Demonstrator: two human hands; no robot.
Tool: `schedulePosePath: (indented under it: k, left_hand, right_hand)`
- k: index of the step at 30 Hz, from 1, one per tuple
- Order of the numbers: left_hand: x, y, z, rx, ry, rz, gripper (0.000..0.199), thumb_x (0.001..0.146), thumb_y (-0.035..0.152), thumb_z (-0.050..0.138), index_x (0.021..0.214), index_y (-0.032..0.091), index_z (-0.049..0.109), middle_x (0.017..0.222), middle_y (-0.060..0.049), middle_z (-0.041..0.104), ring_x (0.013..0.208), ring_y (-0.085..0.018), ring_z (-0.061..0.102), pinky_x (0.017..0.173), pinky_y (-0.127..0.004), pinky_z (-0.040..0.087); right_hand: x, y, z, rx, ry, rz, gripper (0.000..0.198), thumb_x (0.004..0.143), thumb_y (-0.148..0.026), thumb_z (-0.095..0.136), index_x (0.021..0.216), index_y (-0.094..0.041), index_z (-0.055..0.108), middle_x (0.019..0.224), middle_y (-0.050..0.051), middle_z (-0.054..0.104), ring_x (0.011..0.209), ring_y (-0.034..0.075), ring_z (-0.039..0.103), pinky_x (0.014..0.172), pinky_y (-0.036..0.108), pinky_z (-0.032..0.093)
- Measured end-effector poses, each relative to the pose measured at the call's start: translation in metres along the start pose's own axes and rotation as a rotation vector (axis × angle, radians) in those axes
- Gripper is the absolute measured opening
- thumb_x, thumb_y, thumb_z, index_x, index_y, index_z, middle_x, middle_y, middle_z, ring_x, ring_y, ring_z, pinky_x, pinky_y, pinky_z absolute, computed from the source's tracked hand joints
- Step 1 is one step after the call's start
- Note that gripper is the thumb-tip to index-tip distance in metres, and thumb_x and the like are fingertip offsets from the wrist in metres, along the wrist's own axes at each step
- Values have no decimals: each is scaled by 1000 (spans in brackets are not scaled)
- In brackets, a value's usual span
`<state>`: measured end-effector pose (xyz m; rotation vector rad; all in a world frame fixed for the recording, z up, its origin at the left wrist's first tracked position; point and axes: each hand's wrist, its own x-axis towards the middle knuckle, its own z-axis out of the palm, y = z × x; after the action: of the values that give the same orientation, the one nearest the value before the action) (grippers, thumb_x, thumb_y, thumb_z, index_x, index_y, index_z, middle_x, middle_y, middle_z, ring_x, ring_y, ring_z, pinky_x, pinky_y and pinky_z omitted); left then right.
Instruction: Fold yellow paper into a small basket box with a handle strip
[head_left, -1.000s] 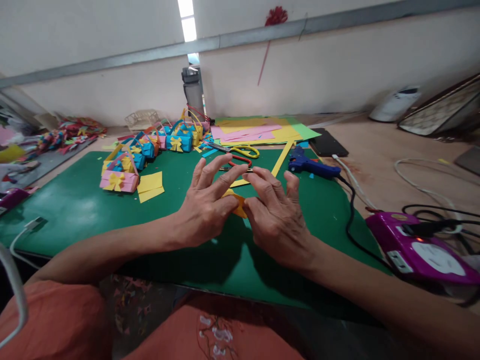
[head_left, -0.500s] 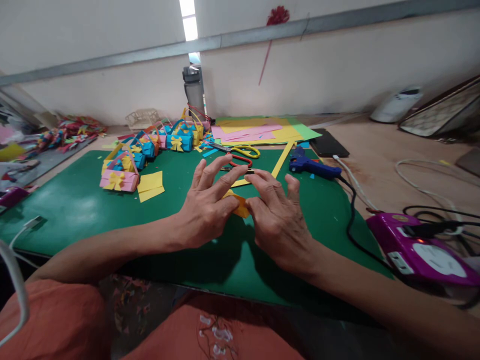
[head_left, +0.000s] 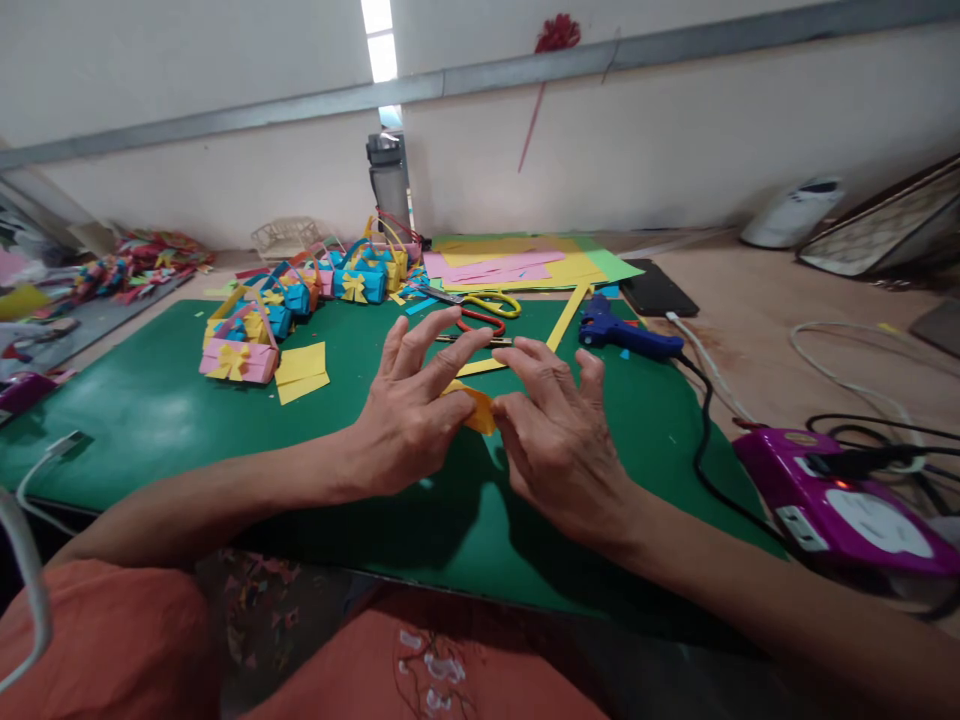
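Observation:
A small folded piece of yellow paper [head_left: 480, 412] is pinched above the green board between my two hands. My left hand [head_left: 416, 415] grips its left end with thumb and index, the other fingers raised. At its right end, my right hand [head_left: 559, 430] pinches it the same way. My fingers hide part of the paper. Just beyond my fingertips lie a yellow paper strip [head_left: 568, 318], scissors with yellow handles [head_left: 495, 303] and a second, red-handled pair [head_left: 482, 322]. Two flat yellow paper pieces [head_left: 302, 372] rest left of my left hand.
Several small paper baskets with bows [head_left: 238, 360] stand at the back left. A blue glue gun [head_left: 626, 330] lies at the right, its cord running near a purple power strip [head_left: 847, 505]. Behind are coloured paper sheets [head_left: 517, 262], a phone [head_left: 660, 287] and a bottle [head_left: 388, 180].
My hands stay almost in place, both still pinching the yellow paper. The paper has turned slightly, and the right fingers have shifted a little.

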<state>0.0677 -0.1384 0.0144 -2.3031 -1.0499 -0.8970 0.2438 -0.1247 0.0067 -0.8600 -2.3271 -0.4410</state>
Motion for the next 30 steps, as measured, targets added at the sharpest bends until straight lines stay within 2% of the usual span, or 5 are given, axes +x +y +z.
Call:
schedulePosePath:
  k: [5,11,22,27,30]
  left_hand:
    - [-1,-3,4,2,9,7,17,84,18,51,69,18,60,129,-4,52,131,-27,30,105,-54,23]
    - [-1,-5,9,-48,24,47,15,84,19,52,72,19,62,126,-7,56,130,-27,32,105,-54,21]
    - [-1,-6,11,-127,-55,79,18,86,16,47,80,21,63,129,-6,53,130,-26,32,106,-54,18]
    - [3,-9,5,-199,54,17,22,86,19,50,107,17,56,120,-12,59,118,-23,47,101,-45,33]
    - [8,-12,-1,-262,113,-172,20,84,24,52,98,12,59,91,-8,67,84,-16,59,79,-29,46]
  right_hand:
    - [1,4,4,69,15,4,18,85,-12,43,77,-14,58,115,17,60,115,30,49,94,52,29]
    - [2,9,9,299,3,55,11,86,-17,46,84,-15,56,75,6,67,67,18,60,65,31,44]
    - [2,13,8,320,-29,135,17,85,-19,45,95,-13,58,74,6,68,60,16,62,53,25,39]
    - [4,15,7,299,-88,257,17,82,-20,44,72,-16,57,65,5,65,53,14,56,51,25,36]
    - [7,17,6,373,-79,385,13,80,-20,46,73,-16,57,65,5,64,53,13,56,51,24,36]
